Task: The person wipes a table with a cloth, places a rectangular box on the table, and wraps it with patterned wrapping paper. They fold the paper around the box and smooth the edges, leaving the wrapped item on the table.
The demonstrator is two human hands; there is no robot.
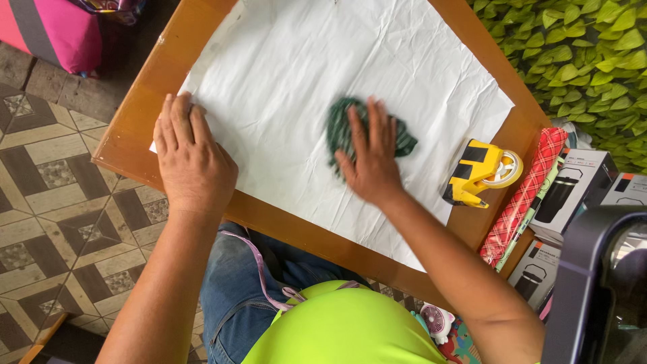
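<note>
Right hand [369, 156], fingers spread flat on green cloth [345, 128]; left hand [191, 156], fingers together, flat on white paper [303, 61] over desk [135, 135].

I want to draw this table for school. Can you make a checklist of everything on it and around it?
Surface: wooden table, mostly covered by a creased white paper sheet.
Job's things: dark green cloth on the paper.
Clutter: yellow tape dispenser; red checked wrapping roll at the table's edge.
Grips: left hand flat on the paper's edge; right hand pressing on the cloth.
Cables: nothing seen.
Surroundings: patterned floor tiles, leafy green wall, boxes picturing tumblers, pink bag.
</note>
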